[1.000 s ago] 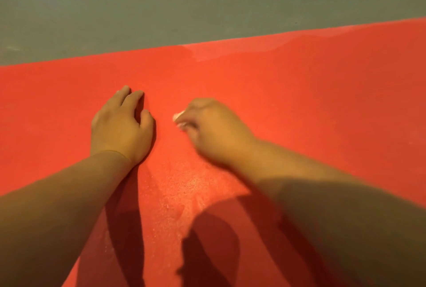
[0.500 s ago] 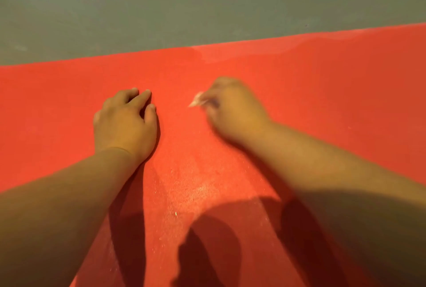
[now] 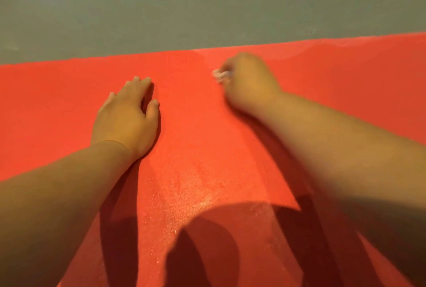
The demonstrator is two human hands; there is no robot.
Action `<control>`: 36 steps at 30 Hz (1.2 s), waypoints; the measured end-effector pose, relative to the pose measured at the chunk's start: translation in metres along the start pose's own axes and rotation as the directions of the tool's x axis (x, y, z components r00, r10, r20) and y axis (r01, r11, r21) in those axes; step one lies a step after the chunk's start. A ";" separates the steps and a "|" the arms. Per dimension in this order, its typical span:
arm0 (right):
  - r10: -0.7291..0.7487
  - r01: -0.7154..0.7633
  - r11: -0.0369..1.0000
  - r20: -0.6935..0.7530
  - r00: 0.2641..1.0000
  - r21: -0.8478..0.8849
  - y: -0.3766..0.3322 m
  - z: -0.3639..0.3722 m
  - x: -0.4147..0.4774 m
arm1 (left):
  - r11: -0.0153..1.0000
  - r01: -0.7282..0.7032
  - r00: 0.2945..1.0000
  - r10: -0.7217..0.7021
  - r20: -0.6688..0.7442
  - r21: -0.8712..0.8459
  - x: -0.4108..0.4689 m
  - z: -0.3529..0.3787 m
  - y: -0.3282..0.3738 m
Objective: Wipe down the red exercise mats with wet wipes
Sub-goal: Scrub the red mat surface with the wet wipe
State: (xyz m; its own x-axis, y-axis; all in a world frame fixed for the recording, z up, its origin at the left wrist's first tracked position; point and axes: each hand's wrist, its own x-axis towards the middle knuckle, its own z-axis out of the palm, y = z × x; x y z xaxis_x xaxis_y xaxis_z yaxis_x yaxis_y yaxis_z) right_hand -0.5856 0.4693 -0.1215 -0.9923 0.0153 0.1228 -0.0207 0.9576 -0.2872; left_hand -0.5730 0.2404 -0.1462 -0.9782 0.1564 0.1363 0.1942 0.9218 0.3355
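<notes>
A red exercise mat [image 3: 69, 102] fills the lower two thirds of the view. My left hand [image 3: 126, 118] lies flat on it at centre left, fingers stretched forward. My right hand [image 3: 247, 84] is further out near the mat's far edge, blurred by motion, its fingers curled round a small white wet wipe [image 3: 220, 74] that sticks out to the left of the fist and touches the mat. A damp, shiny streak [image 3: 196, 194] runs down the mat between my two forearms.
Grey floor [image 3: 207, 5] lies beyond the mat's far edge. A paler patch [image 3: 311, 49] shows along that edge at the right. My head's shadow falls on the near part of the mat.
My right hand has slid with the wipe away from me and to the right, toward the mat's far edge. My left hand has stayed pressed in place.
</notes>
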 end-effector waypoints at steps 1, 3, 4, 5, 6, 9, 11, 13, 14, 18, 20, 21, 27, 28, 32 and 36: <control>0.128 -0.129 0.991 -0.036 0.991 -0.045 0.027 -0.011 0.010 | 1.000 -0.002 1.000 0.002 -0.001 0.019 0.002 0.000 -0.001; 0.355 -0.369 0.922 -0.123 0.927 -0.117 0.067 -0.025 0.020 | 0.999 0.005 1.000 -0.004 -0.023 0.046 0.003 -0.003 0.000; 0.410 -0.427 0.895 -0.141 0.901 -0.129 0.070 -0.025 0.023 | 0.999 0.009 0.999 -0.007 -0.036 0.053 0.004 -0.003 0.001; 0.410 -0.427 0.896 -0.140 0.901 -0.124 0.061 -0.020 0.026 | 0.998 0.012 0.999 -0.009 -0.046 0.059 0.004 -0.003 0.002; 0.369 -0.384 0.918 -0.135 0.919 -0.103 0.042 -0.011 0.030 | 0.998 0.014 0.999 -0.010 -0.054 0.065 0.005 -0.003 0.002; 0.096 -0.096 0.995 -0.052 0.994 0.011 -0.035 0.020 0.038 | 0.998 0.038 0.997 -0.035 -0.065 0.045 0.005 -0.004 0.005; -0.060 0.060 0.998 -0.013 0.998 0.034 -0.061 0.029 0.038 | 0.999 0.034 0.997 -0.032 -0.077 0.033 0.007 -0.005 0.005; -0.035 0.034 0.998 0.010 0.999 0.051 -0.042 0.022 0.043 | 0.999 0.032 0.996 -0.029 -0.086 0.025 0.007 -0.005 0.004; 0.032 -0.032 0.999 0.007 0.999 0.020 -0.021 0.015 0.046 | 0.999 0.027 0.996 -0.025 -0.089 0.018 0.008 -0.006 0.003; 0.438 -0.456 0.885 -0.163 0.884 -0.092 0.073 -0.024 0.048 | 1.000 0.005 0.998 -0.004 -0.064 0.018 0.011 -0.004 0.001; 0.476 -0.497 0.861 -0.171 0.862 -0.109 0.072 -0.023 0.051 | 1.000 -0.003 0.999 0.004 -0.045 0.022 0.013 -0.002 0.000; 0.434 -0.452 0.887 -0.164 0.886 -0.094 0.057 -0.016 0.056 | 1.000 -0.004 0.999 0.005 -0.041 0.021 0.014 -0.001 0.000; 0.023 -0.024 0.999 -0.055 0.998 -0.023 -0.059 0.032 0.075 | 1.000 -0.002 0.999 0.003 -0.035 0.016 0.013 -0.002 -0.001; -0.004 0.004 1.000 -0.029 1.000 -0.007 -0.056 0.032 0.076 | 1.000 -0.001 0.999 0.002 -0.035 0.015 0.013 -0.002 -0.001; 0.220 -0.226 0.972 -0.080 0.972 -0.069 0.016 0.005 0.073 | 1.000 0.002 0.999 -0.002 -0.044 0.003 0.013 -0.002 0.000; 0.482 -0.498 0.863 -0.161 0.861 -0.084 0.064 -0.015 0.060 | 1.000 -0.001 0.999 0.001 -0.039 0.000 0.013 -0.001 0.001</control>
State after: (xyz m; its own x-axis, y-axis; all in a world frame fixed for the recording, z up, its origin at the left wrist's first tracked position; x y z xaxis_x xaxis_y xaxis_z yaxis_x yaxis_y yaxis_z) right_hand -0.6450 0.5356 -0.1179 -0.8452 0.5207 0.1205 0.4866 0.8429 -0.2296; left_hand -0.5858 0.2431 -0.1428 -0.9744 0.1434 0.1730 0.1952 0.9216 0.3355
